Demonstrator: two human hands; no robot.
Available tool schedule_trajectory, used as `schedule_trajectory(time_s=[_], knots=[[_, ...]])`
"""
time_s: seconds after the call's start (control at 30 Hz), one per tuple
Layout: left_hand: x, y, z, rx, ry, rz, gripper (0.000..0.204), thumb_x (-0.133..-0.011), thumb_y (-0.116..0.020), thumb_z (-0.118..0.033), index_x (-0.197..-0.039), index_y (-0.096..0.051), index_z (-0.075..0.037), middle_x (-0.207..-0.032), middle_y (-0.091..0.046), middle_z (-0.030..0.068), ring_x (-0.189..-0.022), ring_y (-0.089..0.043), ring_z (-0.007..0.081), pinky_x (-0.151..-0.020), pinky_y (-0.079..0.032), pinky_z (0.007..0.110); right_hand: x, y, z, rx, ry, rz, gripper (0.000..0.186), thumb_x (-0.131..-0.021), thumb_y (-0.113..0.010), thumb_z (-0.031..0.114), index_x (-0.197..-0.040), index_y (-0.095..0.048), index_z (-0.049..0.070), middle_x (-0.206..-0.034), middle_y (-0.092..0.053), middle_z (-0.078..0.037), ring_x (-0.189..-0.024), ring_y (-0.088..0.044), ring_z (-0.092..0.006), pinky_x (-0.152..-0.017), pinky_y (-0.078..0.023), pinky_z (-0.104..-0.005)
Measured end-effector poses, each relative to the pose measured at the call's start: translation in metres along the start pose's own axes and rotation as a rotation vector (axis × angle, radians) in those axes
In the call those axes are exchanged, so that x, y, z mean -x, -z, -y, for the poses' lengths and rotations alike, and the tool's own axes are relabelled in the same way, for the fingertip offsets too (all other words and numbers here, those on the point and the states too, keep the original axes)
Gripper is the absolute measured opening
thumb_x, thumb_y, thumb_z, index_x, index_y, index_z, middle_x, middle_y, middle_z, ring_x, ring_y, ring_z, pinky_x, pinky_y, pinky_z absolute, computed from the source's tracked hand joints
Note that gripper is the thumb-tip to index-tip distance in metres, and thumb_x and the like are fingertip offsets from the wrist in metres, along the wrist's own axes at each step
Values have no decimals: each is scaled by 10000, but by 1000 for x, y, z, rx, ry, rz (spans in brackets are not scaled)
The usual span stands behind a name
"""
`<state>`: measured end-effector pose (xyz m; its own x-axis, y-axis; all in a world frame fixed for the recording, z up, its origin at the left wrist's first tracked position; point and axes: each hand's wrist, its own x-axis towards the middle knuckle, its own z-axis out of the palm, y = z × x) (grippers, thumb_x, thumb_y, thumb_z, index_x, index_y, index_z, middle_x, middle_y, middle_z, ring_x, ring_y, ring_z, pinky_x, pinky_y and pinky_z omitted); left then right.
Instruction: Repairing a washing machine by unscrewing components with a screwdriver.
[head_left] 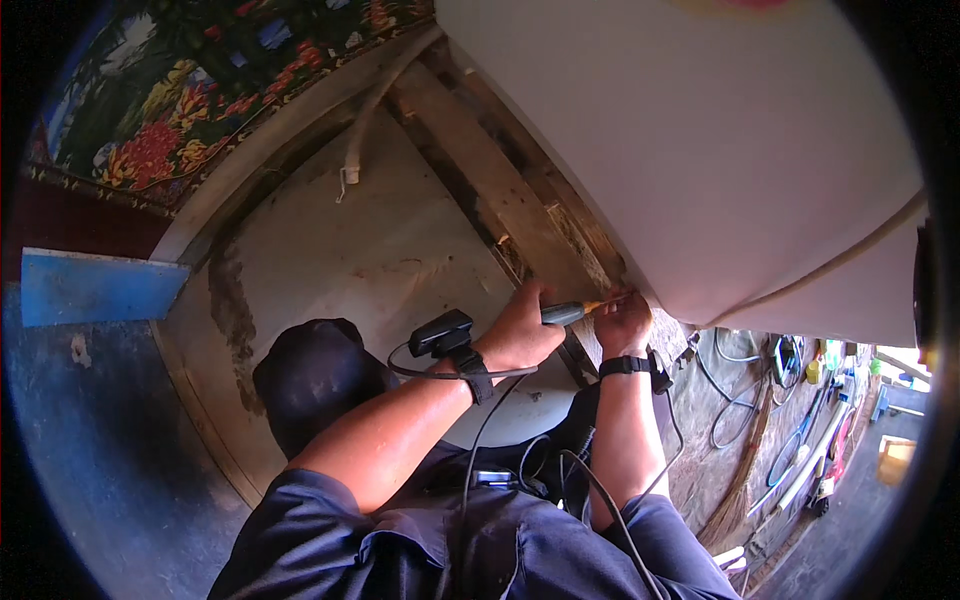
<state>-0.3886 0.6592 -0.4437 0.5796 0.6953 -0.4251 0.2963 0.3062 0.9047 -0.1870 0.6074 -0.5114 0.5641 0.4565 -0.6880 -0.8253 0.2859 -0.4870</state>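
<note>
My left hand (522,328) is closed around a slim tool with a grey handle (563,314). An orange-yellow part at its front points right, toward my other hand; the exact kind of tool does not show clearly. My right hand (624,322) is raised beside that tip, at the lower corner of a large white panel (760,180). Its fingers are drawn together around something too small to make out. Behind both hands run brown wooden strips (500,190). Each wrist wears a black strap with a small device, and cables trail from them.
A pale hose (354,165) with a white end hangs at upper left, below a flowered cloth (160,110). A blue board (95,288) lies at left. My dark-clad knee (312,375) rises near my left forearm. Cables, pipes and a broom (745,470) are at right.
</note>
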Motion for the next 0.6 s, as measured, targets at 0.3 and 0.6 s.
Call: schedule_trajectory(time_s=[0.3, 0.6], knots=[[7, 6, -33, 99, 217, 47, 446, -865, -619, -211, -1216, -418, -22, -858, -631, 94, -579, -603, 125, -446, -429, 246, -2, 4, 1, -101, -14, -46, 126, -948, -478, 174, -855, -542, 118, -794, -579, -23, -738, -575, -167, -600, -461, -284], [5, 12, -36, 216, 247, 19, 377, -887, -571, -210, -1179, -427, -20, -886, -618, 97, -545, -605, 117, -407, -418, 223, -1, 5, 3, -39, -20, -102, 137, -947, -453, 163, -856, -531, 96, -799, -596, -62, -739, -576, -170, -646, -452, -275]])
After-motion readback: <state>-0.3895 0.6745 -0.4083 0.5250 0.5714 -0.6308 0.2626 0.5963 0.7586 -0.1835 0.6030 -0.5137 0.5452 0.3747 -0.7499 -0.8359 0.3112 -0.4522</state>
